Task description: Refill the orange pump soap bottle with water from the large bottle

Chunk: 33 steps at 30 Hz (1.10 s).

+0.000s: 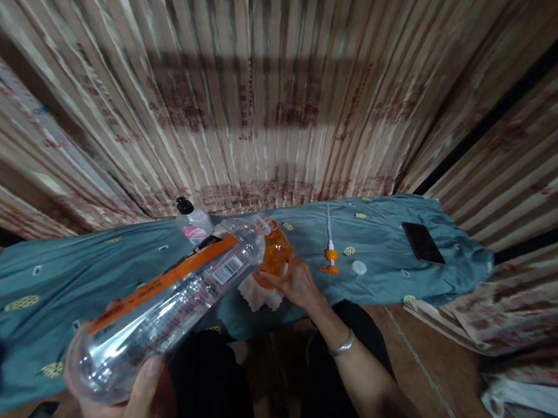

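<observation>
Large bottle: a clear plastic bottle (172,303) lies tilted, its base low near the bottom left of the view and its mouth raised toward the orange bottle.
Label on it: an orange band runs along the bottle's side, with a white barcode patch near the neck; the print is too blurred to read.
Left hand: the left hand (144,394) cups the clear bottle's base from below, thumb pressed up against the plastic, fingers wrapped on the bottle.
Orange bottle: a small orange bottle (276,252) stands upright on the cloth, its open top just under the clear bottle's mouth, so close that I cannot tell if they touch.
Right hand: the right hand (293,280) holds the orange bottle from the side, fingers closed around its body; the forearm reaches in from the lower right, with a silver bangle (341,345) at the wrist.
White cloth piece: a white rag (261,295) lies under the orange bottle.
Cover: a teal cloth (88,272) with small yellow motifs spreads over the surface.
Pump: an orange pump head (330,257) with a white tube lies on the cloth right of the hand, a white cap (359,267) just beside it.
Phone: a dark phone (422,242) lies flat farther right.
Small bottle: a clear bottle with a black cap (192,221) and a pink label, writing unreadable, stands behind the large bottle.
Backdrop: striped curtain (287,95) with faint red print, not legible.
</observation>
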Each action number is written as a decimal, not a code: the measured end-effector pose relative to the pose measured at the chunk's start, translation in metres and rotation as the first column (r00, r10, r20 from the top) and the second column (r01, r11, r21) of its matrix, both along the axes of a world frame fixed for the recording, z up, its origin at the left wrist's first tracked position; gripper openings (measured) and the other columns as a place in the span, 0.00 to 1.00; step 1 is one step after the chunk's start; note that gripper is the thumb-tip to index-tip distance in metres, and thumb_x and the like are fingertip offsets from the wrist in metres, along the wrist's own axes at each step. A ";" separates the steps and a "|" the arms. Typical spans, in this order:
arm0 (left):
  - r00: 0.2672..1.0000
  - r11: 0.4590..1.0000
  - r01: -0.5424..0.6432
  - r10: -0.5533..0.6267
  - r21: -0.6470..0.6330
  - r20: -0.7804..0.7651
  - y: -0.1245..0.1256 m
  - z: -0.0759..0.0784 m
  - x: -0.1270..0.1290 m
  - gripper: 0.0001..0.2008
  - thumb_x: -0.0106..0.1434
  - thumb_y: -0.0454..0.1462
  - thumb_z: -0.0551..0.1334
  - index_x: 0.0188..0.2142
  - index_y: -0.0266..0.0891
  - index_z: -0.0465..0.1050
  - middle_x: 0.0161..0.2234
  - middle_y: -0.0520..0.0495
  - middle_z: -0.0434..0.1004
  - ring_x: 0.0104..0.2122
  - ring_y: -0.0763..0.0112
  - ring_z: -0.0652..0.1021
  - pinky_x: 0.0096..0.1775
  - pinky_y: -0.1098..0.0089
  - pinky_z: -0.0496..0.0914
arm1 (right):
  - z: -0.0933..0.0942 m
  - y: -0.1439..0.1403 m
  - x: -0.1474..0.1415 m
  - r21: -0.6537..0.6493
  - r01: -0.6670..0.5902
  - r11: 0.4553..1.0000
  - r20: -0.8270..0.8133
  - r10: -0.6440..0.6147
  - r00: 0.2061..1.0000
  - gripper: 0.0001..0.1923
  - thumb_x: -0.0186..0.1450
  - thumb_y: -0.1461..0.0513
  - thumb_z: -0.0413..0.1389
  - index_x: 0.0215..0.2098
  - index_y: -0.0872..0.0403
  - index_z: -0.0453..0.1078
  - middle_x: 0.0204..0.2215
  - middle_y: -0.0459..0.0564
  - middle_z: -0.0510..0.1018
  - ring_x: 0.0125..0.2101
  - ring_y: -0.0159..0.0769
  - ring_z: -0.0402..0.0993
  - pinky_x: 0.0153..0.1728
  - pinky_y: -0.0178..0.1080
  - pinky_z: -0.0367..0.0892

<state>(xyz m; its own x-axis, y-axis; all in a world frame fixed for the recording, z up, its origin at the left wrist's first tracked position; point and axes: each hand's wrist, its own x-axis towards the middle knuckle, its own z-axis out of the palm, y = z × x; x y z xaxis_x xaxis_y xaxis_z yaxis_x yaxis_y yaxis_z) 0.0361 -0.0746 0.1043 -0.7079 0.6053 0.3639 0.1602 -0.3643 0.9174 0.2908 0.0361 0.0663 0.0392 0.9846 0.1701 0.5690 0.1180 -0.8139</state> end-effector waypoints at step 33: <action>0.940 1.000 0.006 -0.005 -0.003 0.342 0.016 -0.003 0.006 0.58 0.33 0.55 0.92 0.65 0.52 0.81 0.66 0.43 0.84 0.72 0.36 0.79 0.85 0.26 0.58 | -0.022 0.002 0.000 0.015 -0.002 1.000 -0.157 0.004 0.988 0.39 0.65 0.54 0.78 0.72 0.52 0.78 0.58 0.61 0.96 0.58 0.63 0.97 0.61 0.57 0.91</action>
<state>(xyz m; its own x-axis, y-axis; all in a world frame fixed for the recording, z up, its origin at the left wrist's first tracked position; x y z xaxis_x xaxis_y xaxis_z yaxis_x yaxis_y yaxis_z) 0.0421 -0.0590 0.1016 -0.7858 0.6106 0.0983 -0.1656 -0.3608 0.9178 0.2911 0.0384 0.0448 0.0634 0.9823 0.1764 0.4341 0.1321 -0.8911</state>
